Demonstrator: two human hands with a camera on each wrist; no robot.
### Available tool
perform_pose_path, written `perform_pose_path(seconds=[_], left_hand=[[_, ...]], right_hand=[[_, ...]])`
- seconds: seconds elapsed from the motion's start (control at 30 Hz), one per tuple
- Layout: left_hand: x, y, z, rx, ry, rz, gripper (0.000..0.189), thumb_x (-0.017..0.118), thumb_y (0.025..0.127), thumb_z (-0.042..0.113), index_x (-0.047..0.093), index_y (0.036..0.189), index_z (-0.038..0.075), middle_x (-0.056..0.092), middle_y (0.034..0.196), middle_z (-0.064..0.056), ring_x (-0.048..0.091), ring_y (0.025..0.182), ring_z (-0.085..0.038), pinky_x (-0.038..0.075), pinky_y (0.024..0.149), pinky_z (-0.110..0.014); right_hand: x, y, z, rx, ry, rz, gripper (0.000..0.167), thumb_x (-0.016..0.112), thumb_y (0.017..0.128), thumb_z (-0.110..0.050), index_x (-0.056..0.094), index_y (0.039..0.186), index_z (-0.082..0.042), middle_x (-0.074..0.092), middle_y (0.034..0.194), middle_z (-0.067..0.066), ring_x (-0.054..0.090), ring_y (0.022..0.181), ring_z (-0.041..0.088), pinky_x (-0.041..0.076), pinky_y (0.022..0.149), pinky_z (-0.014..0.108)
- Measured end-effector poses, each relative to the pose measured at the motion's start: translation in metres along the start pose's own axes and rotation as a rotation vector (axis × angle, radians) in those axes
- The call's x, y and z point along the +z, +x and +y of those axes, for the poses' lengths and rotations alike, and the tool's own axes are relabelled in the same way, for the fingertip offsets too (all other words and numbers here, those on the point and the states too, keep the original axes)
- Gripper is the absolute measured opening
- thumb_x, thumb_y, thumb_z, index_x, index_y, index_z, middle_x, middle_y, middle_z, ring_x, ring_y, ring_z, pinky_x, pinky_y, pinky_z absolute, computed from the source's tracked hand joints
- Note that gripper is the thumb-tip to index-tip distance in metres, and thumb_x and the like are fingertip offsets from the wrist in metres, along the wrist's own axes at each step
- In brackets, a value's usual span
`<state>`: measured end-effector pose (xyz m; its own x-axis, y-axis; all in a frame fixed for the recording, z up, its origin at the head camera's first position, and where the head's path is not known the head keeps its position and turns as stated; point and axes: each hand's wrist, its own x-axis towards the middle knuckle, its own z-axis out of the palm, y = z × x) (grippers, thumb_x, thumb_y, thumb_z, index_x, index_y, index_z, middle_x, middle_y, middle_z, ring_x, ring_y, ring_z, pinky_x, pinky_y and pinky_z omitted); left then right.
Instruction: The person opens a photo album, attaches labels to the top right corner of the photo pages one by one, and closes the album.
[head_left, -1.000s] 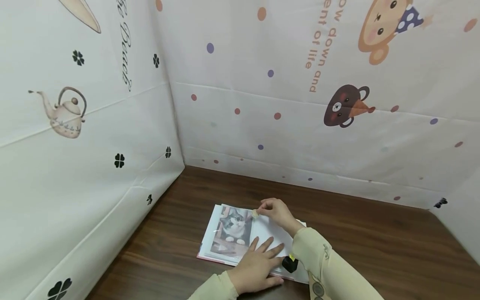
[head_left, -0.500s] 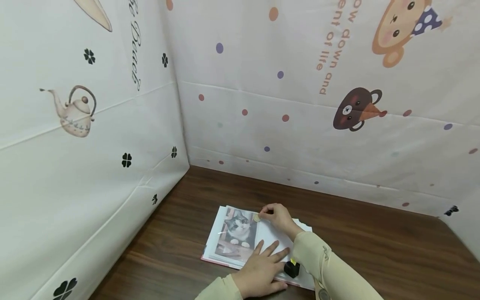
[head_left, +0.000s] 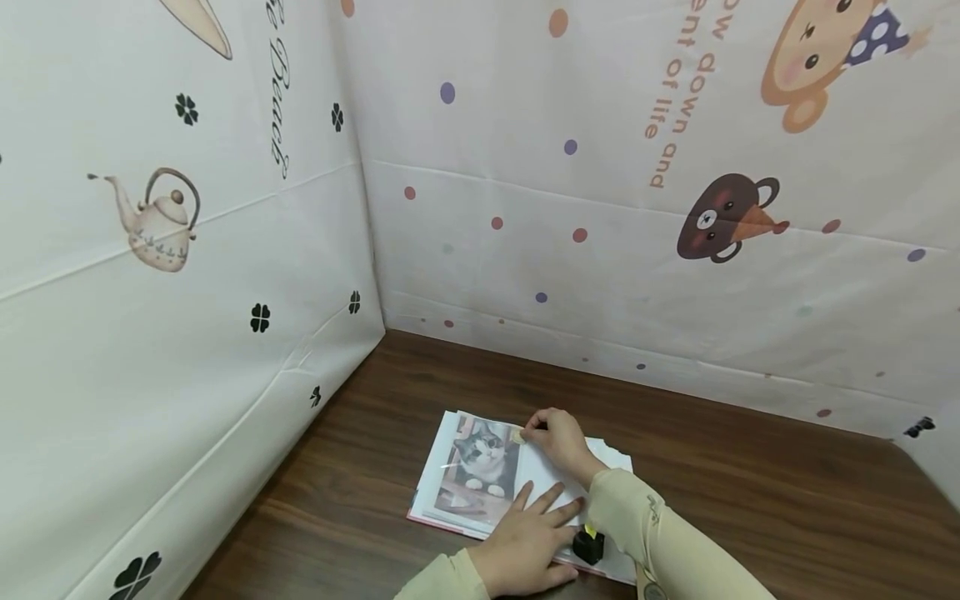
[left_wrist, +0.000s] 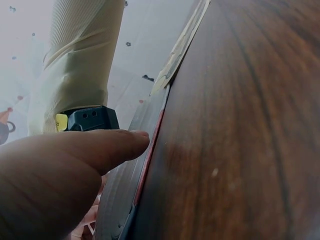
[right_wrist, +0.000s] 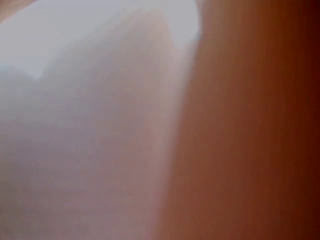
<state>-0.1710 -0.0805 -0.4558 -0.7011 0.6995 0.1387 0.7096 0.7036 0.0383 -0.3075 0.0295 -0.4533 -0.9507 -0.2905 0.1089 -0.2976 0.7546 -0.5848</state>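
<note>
An open album (head_left: 432, 483) with white pages and a red cover edge lies on the table, a grey-and-white cat photo (head_left: 480, 467) on its left part. My left hand (head_left: 527, 537) rests flat with spread fingers across the lower page. In the left wrist view its thumb (left_wrist: 120, 147) reaches along the page edge. My right hand (head_left: 558, 442) pinches a small yellowish round sticker (head_left: 517, 435) at the photo's upper right corner, thumb and index finger right at the page. Its wrist view is blurred by closeness and shows little more than pale and brown areas.
A beige sheet with grey round shapes (head_left: 651, 592) lies partly under my right forearm, beside the album's lower right corner. A black wrist camera (head_left: 588, 546) sits below my right sleeve. Printed white cloth walls (head_left: 465, 267) border the brown wooden table (head_left: 337, 450).
The head view has shifted slightly, so everything appears a little further right. My right fingertips have come down onto the sticker at the photo's corner; the left hand has stayed on the page.
</note>
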Motion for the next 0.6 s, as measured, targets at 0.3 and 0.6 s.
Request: perform_pose_path(seconds=[0.3,0.6], left_hand=[[-0.0013,-0.0001,0.001,0.004,0.044,0.033,0.047,0.054,0.091,0.054,0.058,0.132,0.03,0.042,0.15,0.01,0.038,0.141,-0.019,0.042,0.105,-0.051],[-0.0004,-0.0011,-0.0002,0.008,0.014,0.035,0.048,0.056,0.091,0.053,0.057,0.133,0.03,0.042,0.151,0.011,0.037,0.142,-0.02,0.043,0.103,-0.052]], right_hand=[[0.0014,0.0001,0.0005,-0.015,-0.044,0.012,0.013,0.075,0.082,-0.021,0.064,0.079,-0.015,0.069,0.091,0.002,0.06,0.093,0.021,0.048,0.088,0.041],[0.0066,-0.0012,-0.0007,-0.032,-0.107,0.036,0.014,0.073,0.084,-0.025,0.063,0.079,-0.017,0.065,0.089,0.002,0.051,0.084,0.017,0.044,0.076,0.035]])
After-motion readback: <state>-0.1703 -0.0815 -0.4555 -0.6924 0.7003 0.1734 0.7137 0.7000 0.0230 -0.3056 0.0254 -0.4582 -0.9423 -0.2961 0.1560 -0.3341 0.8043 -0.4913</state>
